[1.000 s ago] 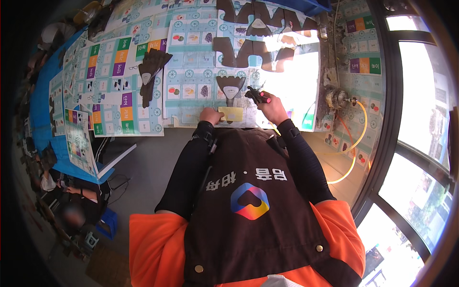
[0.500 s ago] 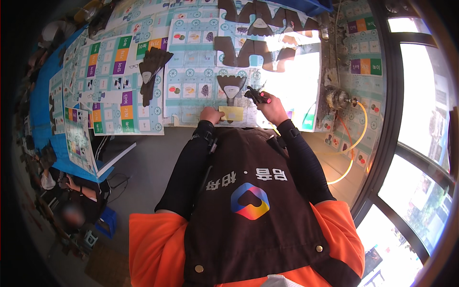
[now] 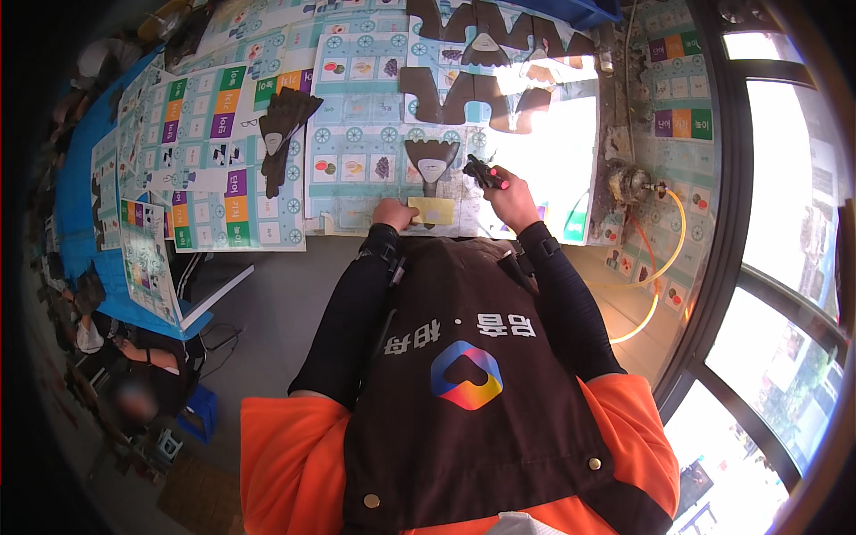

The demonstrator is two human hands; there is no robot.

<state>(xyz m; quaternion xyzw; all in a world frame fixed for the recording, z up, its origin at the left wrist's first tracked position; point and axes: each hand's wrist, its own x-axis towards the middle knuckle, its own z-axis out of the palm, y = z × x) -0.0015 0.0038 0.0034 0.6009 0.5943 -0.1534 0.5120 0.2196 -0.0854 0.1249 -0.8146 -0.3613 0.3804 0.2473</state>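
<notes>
At the table's near edge my left hand (image 3: pixel 392 214) is closed, thumb and finger gripping the left end of a small yellow card (image 3: pixel 435 212). The card lies over the narrow near end of a dark, fan-shaped piece (image 3: pixel 432 160) with a pale middle. To the right, my right hand (image 3: pixel 514 203) wraps round a black gun-like tool (image 3: pixel 484 172) with pink ends. The tool's tip is raised, apart from the dark piece. Its exact kind is hard to make out.
Dark zigzag cut pieces (image 3: pixel 473 100) lie farther back on the printed sheets (image 3: pixel 357 98). A stack of dark pieces (image 3: pixel 283 134) sits to the left. At right, a yellow hose (image 3: pixel 682 223) runs from a metal fitting (image 3: pixel 631 183). A person (image 3: pixel 147 357) is at lower left.
My right hand has moved slightly right with the black tool, whose tip has swung a little away from the dark piece. My left hand stays on the card.
</notes>
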